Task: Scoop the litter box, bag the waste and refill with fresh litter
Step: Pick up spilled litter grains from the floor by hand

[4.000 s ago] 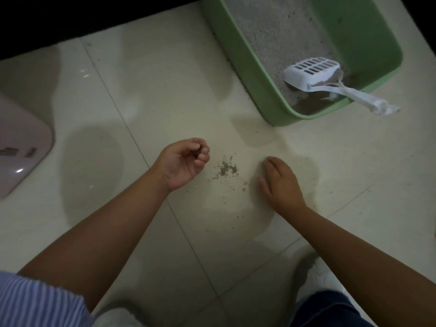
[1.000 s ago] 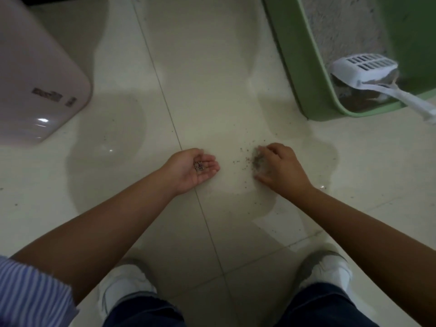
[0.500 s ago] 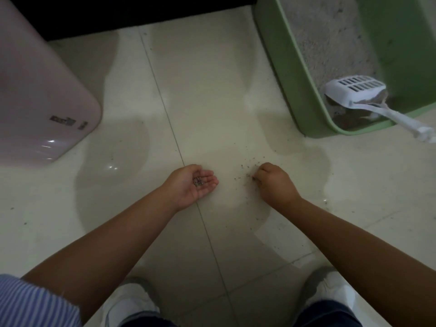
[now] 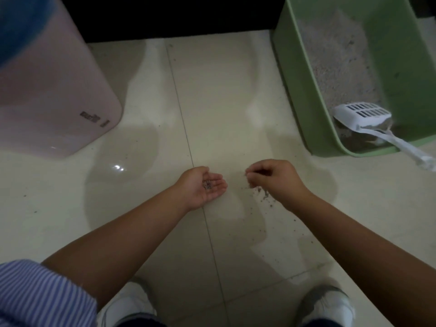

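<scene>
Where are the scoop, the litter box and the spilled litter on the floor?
scoop (image 4: 362,115): head view, on its slotted white head.
litter box (image 4: 306,90): head view, on its green left wall.
spilled litter (image 4: 265,195): head view, on the grains beside the right wrist.

A pink bin (image 4: 54,95) with a blue top stands on the pale tiled floor (image 4: 212,102) at upper left. White shoes (image 4: 330,305) and a striped sleeve (image 4: 40,296) show at the bottom edge.
</scene>
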